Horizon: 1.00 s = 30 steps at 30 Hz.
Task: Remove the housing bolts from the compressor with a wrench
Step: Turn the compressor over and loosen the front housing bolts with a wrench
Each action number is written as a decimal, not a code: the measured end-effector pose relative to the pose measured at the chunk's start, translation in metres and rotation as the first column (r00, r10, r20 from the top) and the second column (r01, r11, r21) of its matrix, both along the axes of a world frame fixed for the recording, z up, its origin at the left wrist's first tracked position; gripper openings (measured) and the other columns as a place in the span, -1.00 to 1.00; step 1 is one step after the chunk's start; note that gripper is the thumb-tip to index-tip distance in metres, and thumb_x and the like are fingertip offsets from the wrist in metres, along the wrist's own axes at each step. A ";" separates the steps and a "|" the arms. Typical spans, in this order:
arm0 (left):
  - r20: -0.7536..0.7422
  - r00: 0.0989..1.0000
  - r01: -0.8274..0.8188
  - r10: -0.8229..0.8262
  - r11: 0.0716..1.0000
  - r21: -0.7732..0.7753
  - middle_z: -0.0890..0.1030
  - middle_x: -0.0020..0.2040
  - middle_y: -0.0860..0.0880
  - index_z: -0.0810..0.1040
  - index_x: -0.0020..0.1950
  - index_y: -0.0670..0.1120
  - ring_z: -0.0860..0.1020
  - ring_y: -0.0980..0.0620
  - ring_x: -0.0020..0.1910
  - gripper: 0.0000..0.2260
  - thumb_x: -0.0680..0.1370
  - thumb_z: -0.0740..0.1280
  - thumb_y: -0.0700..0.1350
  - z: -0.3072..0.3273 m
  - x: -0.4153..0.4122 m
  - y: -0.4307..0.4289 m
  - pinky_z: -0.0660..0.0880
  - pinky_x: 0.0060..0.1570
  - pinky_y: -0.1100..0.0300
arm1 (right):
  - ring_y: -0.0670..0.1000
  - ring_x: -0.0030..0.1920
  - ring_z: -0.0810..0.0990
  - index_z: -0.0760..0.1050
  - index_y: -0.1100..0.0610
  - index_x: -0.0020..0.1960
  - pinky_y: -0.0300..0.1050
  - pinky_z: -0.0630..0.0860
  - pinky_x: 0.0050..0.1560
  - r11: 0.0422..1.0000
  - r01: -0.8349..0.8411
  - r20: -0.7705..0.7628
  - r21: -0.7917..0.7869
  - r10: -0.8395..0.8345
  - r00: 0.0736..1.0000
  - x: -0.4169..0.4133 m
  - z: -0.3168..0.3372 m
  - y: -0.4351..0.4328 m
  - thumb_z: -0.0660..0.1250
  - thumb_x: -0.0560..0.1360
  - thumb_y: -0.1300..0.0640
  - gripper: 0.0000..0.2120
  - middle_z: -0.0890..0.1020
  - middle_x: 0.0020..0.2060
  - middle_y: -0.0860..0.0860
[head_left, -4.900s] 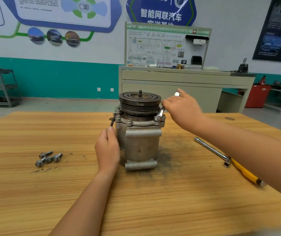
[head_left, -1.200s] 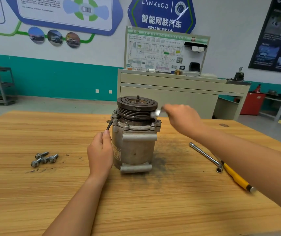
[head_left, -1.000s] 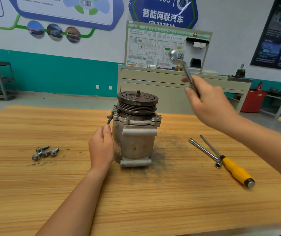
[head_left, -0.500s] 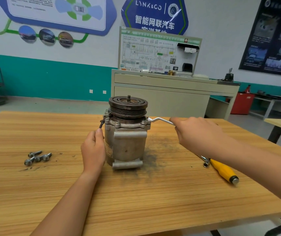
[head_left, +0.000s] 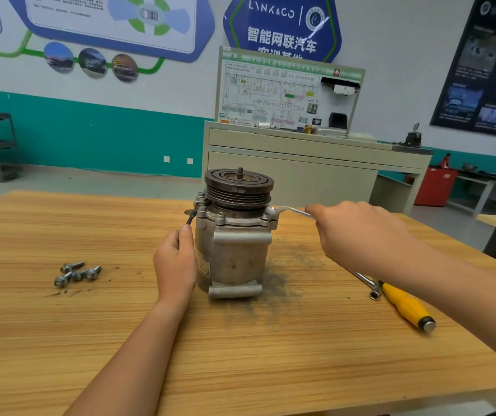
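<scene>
holding 1 compressor & 1 wrench

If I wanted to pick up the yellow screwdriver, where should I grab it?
I'd grab the screwdriver by its thick yellow handle, coming from above, fingers across it. It lies flat on the table, and its thin shaft sits close beside another metal tool.

Matt grey cast-metal compressor on a streaky wood-grain table.
</scene>
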<state>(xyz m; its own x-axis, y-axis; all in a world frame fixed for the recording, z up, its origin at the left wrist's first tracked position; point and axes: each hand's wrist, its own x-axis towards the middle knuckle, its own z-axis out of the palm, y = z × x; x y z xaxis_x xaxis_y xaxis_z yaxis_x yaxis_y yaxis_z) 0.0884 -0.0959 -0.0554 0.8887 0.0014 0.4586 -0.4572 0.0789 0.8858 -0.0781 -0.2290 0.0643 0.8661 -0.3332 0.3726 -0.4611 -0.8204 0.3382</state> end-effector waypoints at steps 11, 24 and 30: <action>-0.011 1.000 0.004 -0.004 1.000 -0.005 0.29 -0.42 -0.01 0.29 -0.36 -0.12 0.24 0.08 -0.40 -0.66 0.62 0.15 -0.12 0.002 -0.003 0.001 0.18 -0.39 0.19 | 0.00 -0.49 0.19 0.28 0.21 0.25 -0.16 0.09 -0.56 0.972 0.009 -0.181 -0.233 -0.052 0.982 0.001 0.000 0.027 0.11 0.52 0.32 -0.70 0.22 -0.44 -0.02; -0.027 0.999 0.018 -0.019 0.999 -0.043 0.28 -0.45 0.02 0.29 -0.38 -0.09 0.22 0.11 -0.44 -0.65 0.63 0.16 -0.11 0.000 -0.002 0.000 0.16 -0.47 0.28 | 0.00 -0.44 0.41 0.30 0.07 0.18 -0.20 0.18 -0.52 0.945 -0.109 0.008 -0.308 0.117 0.993 -0.003 -0.022 -0.020 -0.13 0.56 0.00 -0.66 0.42 -0.37 -0.08; -0.022 1.000 -0.001 0.000 0.999 -0.041 0.28 -0.45 0.01 0.30 -0.38 -0.10 0.23 0.11 -0.43 -0.64 0.62 0.16 -0.11 0.001 -0.001 -0.001 0.18 -0.47 0.29 | 0.10 -0.62 0.41 0.54 0.26 -0.15 -0.21 0.26 -0.64 0.911 -0.298 0.216 -0.284 0.363 0.906 0.005 -0.033 -0.040 0.01 0.52 0.09 -0.62 0.49 -0.52 0.06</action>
<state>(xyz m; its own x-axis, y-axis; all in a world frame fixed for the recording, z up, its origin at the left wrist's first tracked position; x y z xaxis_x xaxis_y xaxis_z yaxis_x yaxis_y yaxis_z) 0.0876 -0.0971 -0.0547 0.8986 0.0199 0.4383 -0.4375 0.1154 0.8918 -0.0735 -0.2692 0.0313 0.7725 0.0830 0.6296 -0.2749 -0.8500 0.4494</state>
